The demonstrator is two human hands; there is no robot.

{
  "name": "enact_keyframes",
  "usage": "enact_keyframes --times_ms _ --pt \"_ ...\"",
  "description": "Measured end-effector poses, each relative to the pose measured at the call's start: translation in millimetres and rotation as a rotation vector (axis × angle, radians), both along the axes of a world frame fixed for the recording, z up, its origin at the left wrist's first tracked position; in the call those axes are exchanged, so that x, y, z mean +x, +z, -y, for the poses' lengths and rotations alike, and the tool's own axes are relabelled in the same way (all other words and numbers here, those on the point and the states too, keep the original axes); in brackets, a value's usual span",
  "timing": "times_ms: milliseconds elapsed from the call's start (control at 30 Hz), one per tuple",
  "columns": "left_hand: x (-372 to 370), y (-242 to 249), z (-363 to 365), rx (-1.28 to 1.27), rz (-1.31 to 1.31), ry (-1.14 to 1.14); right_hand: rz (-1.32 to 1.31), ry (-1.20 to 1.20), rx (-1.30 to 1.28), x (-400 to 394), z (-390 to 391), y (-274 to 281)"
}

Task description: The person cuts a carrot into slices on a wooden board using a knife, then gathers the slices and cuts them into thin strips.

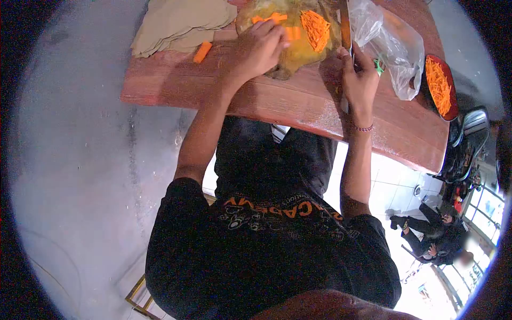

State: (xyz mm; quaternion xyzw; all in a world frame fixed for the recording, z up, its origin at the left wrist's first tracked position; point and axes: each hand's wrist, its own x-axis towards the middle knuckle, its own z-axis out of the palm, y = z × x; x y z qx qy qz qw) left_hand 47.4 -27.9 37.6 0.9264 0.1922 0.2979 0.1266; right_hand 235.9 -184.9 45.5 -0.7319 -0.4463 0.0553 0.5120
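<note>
A knife (345, 25) is in my right hand (360, 77), its blade pointing away from me along the right side of a round, worn cutting board (285, 68). My left hand (262, 49) rests on the board with fingers bent and pressed together over flat carrot slices (277, 18); the fingertips are partly hidden. To the right of those slices lies a pile of thin carrot strips (316, 31). A single carrot chunk (202, 52) sits off the board on the reddish wooden table (288, 98), left of my left hand.
Layered brown paper or cardboard (178, 26) covers the table's far left. A clear plastic bag (400, 48) lies right of the knife, a small green object (378, 66) beside it. At the right edge stands a dish of carrot strips (439, 88). Another person (440, 234) sits at lower right.
</note>
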Motion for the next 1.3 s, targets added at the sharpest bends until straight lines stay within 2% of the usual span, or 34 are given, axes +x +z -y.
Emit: enact_keyframes --times_ms 67,100,167,233,300,333,467,533,600,700,767,800,833,900,967,1033,1100,1133,1167,1233,1267,1300 --pt "27.0 9.5 -1.7 -0.028 0.026 0.013 -0.175 0.021 -0.071 -15.7 3.0 27.4" --pt "41.8 15.4 -3.5 -0.053 0.052 0.020 -0.167 0.037 -0.071 -10.5 0.5 20.1" --pt "71.0 21.5 -14.7 -0.010 0.011 0.033 0.026 -0.035 -0.083 8.1 -3.5 -9.4" --pt "85.8 20.0 -18.3 0.034 -0.033 0.043 -0.060 0.006 0.008 6.4 -7.7 -9.6" --pt "89.7 17.9 -16.0 0.165 0.172 0.068 -0.144 -0.034 -0.110 0.0 -3.0 4.7" --pt "86.4 18.9 -14.8 0.110 0.128 0.070 -0.210 -0.022 -0.102 -2.7 -2.3 8.4" --pt "46.6 17.5 -11.1 0.008 0.247 0.000 -0.136 -0.029 -0.066 8.6 -4.4 -12.4" --pt "11.4 18.1 -10.8 -0.171 0.255 0.118 -0.004 0.033 -0.030 14.6 -4.9 -18.2" --pt "-27.0 12.9 -14.4 -0.112 0.207 0.326 -0.013 0.013 -0.055 14.1 -4.5 -15.8" --pt "-79.2 18.1 -13.0 -0.188 0.202 0.379 0.018 -0.038 -0.091 1.4 -1.4 -0.2" --pt "-99.6 7.0 -14.3 -0.091 0.203 0.501 -0.142 0.003 -0.048 -7.4 -1.1 9.6" --pt "-100.1 4.3 -11.3 -0.093 0.206 0.498 0.011 0.004 -0.032 -3.0 -4.1 4.1" --pt "-100.6 1.9 -8.2 -0.133 0.164 0.467 0.015 0.000 -0.033 -0.8 -3.4 0.2" --pt "-94.2 2.8 -0.4 -0.177 0.130 0.432 -0.251 0.039 -0.087 -0.1 -2.9 -1.1" --pt "-70.6 11.6 12.5 -0.055 0.085 0.272 -0.261 0.076 -0.087 -1.0 -3.0 1.6" --pt "-47.7 -0.4 0.0 -0.101 0.053 0.198 -0.271 0.114 -0.086 -3.4 -4.1 4.7" --pt "-22.4 3.3 -3.1 0.061 0.007 0.120 -0.150 0.233 -0.051 -6.7 -4.4 6.9" --pt "-11.0 -0.1 -9.5 0.060 0.011 0.114 -0.005 0.244 -0.096 -5.8 -3.4 5.3" --pt "0.6 -3.0 -16.9 0.123 0.009 0.094 -0.001 0.237 -0.097 -8.6 -2.7 4.4" --pt "11.2 -4.4 -22.7 0.184 0.010 0.066 -0.230 0.198 -0.230 -21.5 -2.1 3.5" --pt "13.9 -5.5 -25.2 0.175 -0.072 0.062 -0.112 0.182 -0.207 -26.5 -1.5 5.4" --pt "16.2 -6.3 -27.5 0.167 -0.155 0.056 -0.110 0.173 -0.207 -31.4 -0.9 9.0"
